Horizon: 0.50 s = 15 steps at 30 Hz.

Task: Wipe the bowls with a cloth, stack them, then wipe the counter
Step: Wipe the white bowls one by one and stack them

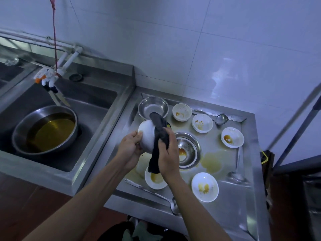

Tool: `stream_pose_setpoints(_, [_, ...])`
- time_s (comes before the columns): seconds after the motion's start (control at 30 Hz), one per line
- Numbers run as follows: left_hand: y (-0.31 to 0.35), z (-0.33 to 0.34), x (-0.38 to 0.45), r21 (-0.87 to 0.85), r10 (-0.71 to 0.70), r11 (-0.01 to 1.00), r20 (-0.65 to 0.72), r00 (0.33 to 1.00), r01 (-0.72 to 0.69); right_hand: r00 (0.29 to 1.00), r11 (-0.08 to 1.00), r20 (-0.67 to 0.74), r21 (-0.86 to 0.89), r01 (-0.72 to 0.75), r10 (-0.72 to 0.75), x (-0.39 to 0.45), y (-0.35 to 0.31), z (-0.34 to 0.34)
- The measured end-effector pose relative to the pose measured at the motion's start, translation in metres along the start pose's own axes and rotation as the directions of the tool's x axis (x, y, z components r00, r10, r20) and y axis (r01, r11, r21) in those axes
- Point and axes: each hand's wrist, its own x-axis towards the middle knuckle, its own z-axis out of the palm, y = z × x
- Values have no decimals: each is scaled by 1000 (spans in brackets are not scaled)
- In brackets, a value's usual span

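While the left hand grips the sideways-tipped bowl, the right hand clutches the cloth

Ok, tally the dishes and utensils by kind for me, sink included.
White bowls: 6
Steel bowls and basins: 3
Ladles and spoons: 3
Dark cloth: 1
Total: 13
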Motion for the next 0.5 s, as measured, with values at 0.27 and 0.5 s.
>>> stream_pose_setpoints(0.27, [13,-15,24,-65,12,998,51,999,-9,871,735,45,517,-439,488,36,-2,-6])
stream_pose_setpoints(0.5, [16,-24,43,665,196,603,411,890,-440,808,716,99,409,-565,581,68,1,-2])
